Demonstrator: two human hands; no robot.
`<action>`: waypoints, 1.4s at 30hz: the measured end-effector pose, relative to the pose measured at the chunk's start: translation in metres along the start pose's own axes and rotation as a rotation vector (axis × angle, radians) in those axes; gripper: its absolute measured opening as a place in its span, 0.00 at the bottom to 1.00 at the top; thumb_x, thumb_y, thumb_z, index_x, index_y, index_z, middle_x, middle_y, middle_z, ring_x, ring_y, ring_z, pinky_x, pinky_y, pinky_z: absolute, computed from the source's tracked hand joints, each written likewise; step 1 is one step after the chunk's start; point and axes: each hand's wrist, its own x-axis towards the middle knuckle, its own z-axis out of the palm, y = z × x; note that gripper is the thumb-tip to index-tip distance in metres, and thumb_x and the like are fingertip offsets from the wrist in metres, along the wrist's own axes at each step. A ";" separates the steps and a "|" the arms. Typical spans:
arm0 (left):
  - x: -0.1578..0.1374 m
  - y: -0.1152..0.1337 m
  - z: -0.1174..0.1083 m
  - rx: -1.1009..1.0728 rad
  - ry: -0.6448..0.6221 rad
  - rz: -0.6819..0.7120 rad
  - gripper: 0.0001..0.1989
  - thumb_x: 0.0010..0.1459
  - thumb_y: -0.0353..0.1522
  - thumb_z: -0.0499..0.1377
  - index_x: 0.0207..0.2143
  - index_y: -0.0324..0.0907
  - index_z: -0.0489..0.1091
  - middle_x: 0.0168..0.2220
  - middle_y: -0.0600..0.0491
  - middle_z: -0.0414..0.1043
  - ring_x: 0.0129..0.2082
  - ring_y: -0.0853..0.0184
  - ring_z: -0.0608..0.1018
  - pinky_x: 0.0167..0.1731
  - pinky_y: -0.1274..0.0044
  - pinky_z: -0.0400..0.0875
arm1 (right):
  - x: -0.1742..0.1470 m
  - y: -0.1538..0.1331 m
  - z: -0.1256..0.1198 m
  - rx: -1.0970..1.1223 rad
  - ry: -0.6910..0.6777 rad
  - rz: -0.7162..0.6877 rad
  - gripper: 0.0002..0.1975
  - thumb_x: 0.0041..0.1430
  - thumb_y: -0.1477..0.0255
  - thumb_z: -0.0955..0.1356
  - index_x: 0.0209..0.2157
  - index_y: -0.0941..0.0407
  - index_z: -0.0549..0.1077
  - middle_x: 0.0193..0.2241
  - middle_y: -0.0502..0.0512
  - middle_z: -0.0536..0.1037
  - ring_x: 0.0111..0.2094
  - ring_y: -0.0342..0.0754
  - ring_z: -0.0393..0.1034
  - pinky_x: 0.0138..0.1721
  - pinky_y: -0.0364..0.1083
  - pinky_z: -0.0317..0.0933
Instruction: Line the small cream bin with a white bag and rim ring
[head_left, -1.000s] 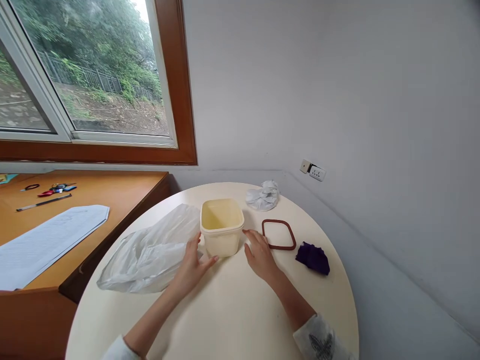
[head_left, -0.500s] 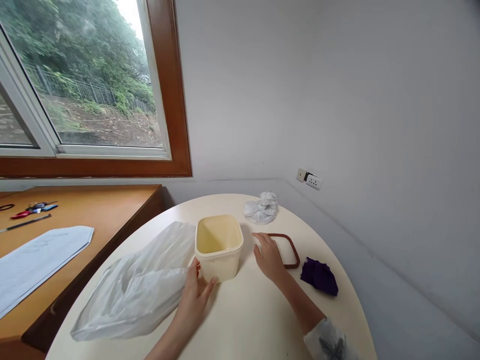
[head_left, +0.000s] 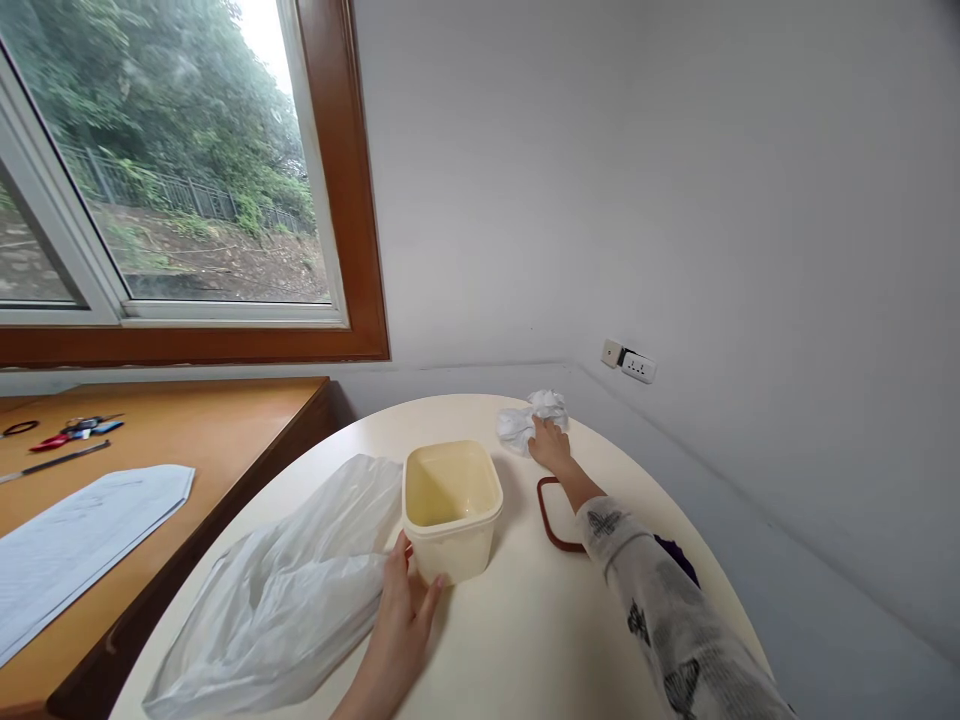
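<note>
My left hand (head_left: 401,625) is closed around the lower near-left corner of a cream square plastic container (head_left: 454,545), thumb on the front and fingers at the side. The container stands upright on the table with its top uncovered, and its visible inside holds nothing. Farther off, my right hand (head_left: 553,447) has its fingers bent onto a knotted white plastic bag (head_left: 516,428), covering part of its front. Below that forearm lies a lid with a brown rim (head_left: 546,515), partly hidden by the sleeve. A dark purple cloth (head_left: 679,558) is mostly hidden behind the same sleeve.
A large crumpled white plastic bag (head_left: 292,600) spreads over the left of the round table (head_left: 517,650). Left of it, a wooden desk (head_left: 225,420) bears paper sheets (head_left: 97,530), a dark pen-like stick (head_left: 64,459) and keys (head_left: 82,428). A wall socket (head_left: 638,367) sits beyond the table.
My right hand has moved from beside the lid, away from me, onto the knotted bag. Its sleeve now covers part of the lid and cloth. My left hand stays on the container.
</note>
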 end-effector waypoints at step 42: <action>-0.020 0.034 -0.022 0.134 0.380 0.318 0.10 0.56 0.36 0.52 0.41 0.44 0.59 0.39 0.49 0.60 0.40 0.60 0.67 0.41 0.68 0.64 | -0.158 0.019 -0.128 1.017 0.478 -0.169 0.06 0.47 0.73 0.62 0.30 0.56 0.67 0.29 0.52 0.70 0.33 0.46 0.64 0.35 0.44 0.57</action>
